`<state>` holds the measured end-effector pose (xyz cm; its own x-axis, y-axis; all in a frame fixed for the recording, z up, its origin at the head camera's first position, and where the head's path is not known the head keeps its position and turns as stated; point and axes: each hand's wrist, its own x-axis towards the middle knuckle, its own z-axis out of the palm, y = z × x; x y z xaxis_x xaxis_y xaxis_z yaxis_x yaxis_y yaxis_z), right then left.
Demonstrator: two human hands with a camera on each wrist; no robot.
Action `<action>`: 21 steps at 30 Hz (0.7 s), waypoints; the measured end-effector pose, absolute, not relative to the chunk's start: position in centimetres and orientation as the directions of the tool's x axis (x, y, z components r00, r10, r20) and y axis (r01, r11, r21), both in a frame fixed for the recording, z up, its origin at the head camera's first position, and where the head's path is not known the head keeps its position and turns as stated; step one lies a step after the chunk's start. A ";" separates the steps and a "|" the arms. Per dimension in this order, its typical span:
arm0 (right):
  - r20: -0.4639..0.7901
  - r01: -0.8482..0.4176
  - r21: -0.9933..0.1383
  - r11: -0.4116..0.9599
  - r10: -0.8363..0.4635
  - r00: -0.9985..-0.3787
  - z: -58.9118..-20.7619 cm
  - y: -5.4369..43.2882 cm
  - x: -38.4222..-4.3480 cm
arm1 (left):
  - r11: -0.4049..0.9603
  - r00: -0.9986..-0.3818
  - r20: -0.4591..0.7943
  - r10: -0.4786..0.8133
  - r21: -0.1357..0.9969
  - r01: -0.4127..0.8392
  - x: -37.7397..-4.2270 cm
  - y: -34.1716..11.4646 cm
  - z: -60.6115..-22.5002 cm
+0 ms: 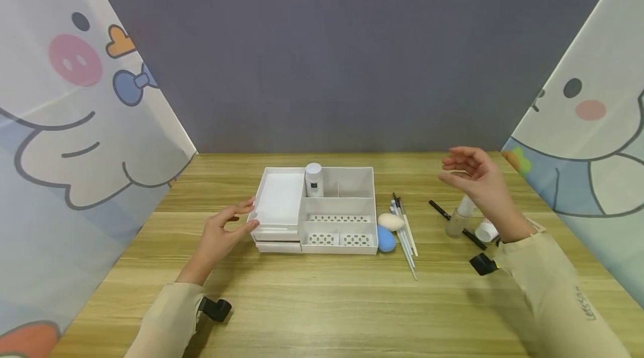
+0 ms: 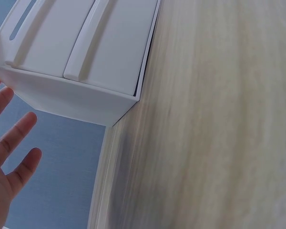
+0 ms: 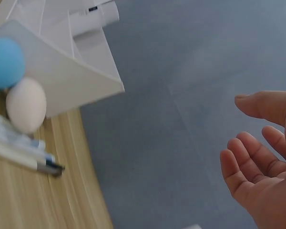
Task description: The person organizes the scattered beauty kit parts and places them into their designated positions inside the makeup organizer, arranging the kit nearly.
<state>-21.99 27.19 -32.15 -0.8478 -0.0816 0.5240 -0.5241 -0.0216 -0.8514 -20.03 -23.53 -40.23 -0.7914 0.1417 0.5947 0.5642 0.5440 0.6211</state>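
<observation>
A white desktop organizer (image 1: pixel 338 208) with drawers at its left and open compartments at its right stands mid-table. One white-capped bottle (image 1: pixel 314 182) is upright in its back compartment. My left hand (image 1: pixel 223 235) touches the organizer's left side with thumb and fingertips, its fingers spread in the left wrist view. My right hand (image 1: pixel 478 179) hovers in the air over the right side of the table, fingers loosely bent and holding nothing. Below and beside it stands a clear bottle with a white cap (image 1: pixel 459 218); another white-capped container (image 1: pixel 486 230) is partly hidden by the wrist.
A cream makeup sponge (image 1: pixel 391 221) and a blue makeup sponge (image 1: pixel 386 239) lie against the organizer's right side. Several thin brushes (image 1: pixel 406 235) lie beside them. A black pen (image 1: pixel 440 210) lies behind the clear bottle. A grey panel (image 1: pixel 352 56) closes off the back.
</observation>
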 end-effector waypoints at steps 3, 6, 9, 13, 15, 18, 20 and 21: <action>0.514 -0.515 -0.857 0.009 -0.060 -0.856 -32.3 28.1 -21.7 | 0.551 -0.798 0.588 0.130 0.627 0.552 -19.6 -23.1 -39.8; 0.508 -0.510 -0.859 0.048 -0.042 -0.860 -32.7 29.0 -21.5 | 0.551 -0.802 0.584 0.126 0.631 0.546 -18.8 -22.5 -38.7; 0.497 -0.497 -0.864 0.076 -0.026 -0.867 -33.2 29.8 -21.2 | 0.549 -0.802 0.584 0.129 0.631 0.548 -18.3 -22.1 -38.0; 0.486 -0.482 -0.867 0.127 -0.007 -0.874 -33.9 30.7 -20.8 | 0.549 -0.795 0.591 0.132 0.625 0.555 -18.2 -22.0 -37.8; 0.481 -0.471 -0.859 0.202 0.003 -0.876 -34.2 31.1 -20.6 | 0.547 -0.796 0.591 0.130 0.627 0.555 -18.1 -22.0 -37.8; 0.470 -0.441 -0.838 0.320 0.015 -0.882 -34.7 31.6 -20.3 | 0.546 -0.800 0.586 0.129 0.632 0.550 -18.0 -22.0 -37.6; 0.453 -0.413 -0.828 0.379 0.021 -0.891 -35.0 31.9 -20.1 | 0.547 -0.802 0.583 0.129 0.634 0.548 -17.9 -21.9 -37.4; 0.446 -0.402 -0.825 0.398 0.022 -0.895 -35.2 32.0 -20.0 | 0.547 -0.802 0.583 0.131 0.632 0.549 -17.9 -21.9 -37.4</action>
